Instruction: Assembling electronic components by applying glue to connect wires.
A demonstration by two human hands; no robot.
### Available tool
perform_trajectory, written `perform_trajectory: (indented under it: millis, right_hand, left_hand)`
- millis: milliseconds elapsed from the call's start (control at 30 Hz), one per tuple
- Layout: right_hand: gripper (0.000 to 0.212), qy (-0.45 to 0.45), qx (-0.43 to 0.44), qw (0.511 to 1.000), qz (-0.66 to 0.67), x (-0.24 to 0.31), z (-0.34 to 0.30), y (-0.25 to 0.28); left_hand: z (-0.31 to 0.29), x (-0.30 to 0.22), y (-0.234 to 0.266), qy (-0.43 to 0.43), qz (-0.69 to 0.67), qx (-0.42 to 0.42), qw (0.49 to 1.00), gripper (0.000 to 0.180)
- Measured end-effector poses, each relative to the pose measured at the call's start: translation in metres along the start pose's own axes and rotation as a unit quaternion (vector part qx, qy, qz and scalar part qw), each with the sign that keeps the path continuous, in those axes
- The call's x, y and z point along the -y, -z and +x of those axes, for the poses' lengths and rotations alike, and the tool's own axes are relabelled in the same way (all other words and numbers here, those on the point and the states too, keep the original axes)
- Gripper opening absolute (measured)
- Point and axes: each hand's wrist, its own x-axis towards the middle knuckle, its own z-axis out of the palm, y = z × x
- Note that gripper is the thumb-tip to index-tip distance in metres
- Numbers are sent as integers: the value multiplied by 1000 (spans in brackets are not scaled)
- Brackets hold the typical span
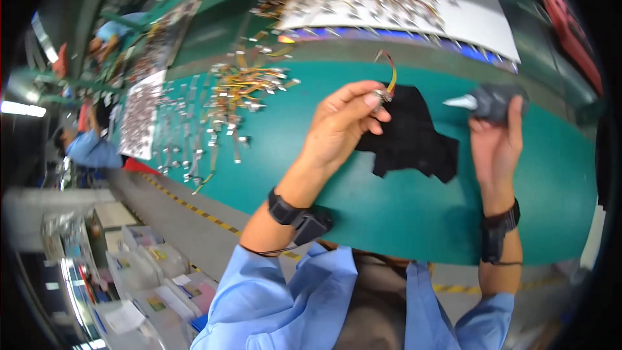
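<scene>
My left hand (343, 120) pinches a small metal part (383, 96) between thumb and fingers. A short cable of red, yellow and dark wires (392, 76) rises from that part and curls over at its top. My right hand (497, 139) is wrapped round a dark grey squeeze-bulb blower (497, 102), whose pale pointed nozzle (460, 102) faces left towards the part. Between and beneath my hands, a black cloth (414, 139) lies spread on the green tabletop (363, 201). The blower is blurred.
Many small wired parts (249, 84) lie piled and in rows at the left of the table. Behind, a white board (479, 19) with a blue edge carries more of them. Clear plastic bins (139, 272) stand on the floor at lower left. Another person (94, 149) is at far left.
</scene>
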Motion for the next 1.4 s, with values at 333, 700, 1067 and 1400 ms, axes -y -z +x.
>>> perform_trajectory:
  millis: [333,700,1067,1400]
  right_hand:
    - [70,112,59,940,-318,-18,-12,-11]
    - [69,181,84,927,-318,-25,-14,-11]
    - [66,200,108,927,-297,-29,-15,-7]
    - [63,208,96,944,-238,-30,-15,-8]
  left_hand:
    - [-3,22,-11,-34,106,-43,993,18]
    - [-5,23,-13,-120,182,-51,975,17]
    - [-4,26,-13,-140,179,-35,973,15]
    - [-3,28,-12,-137,172,-23,975,15]
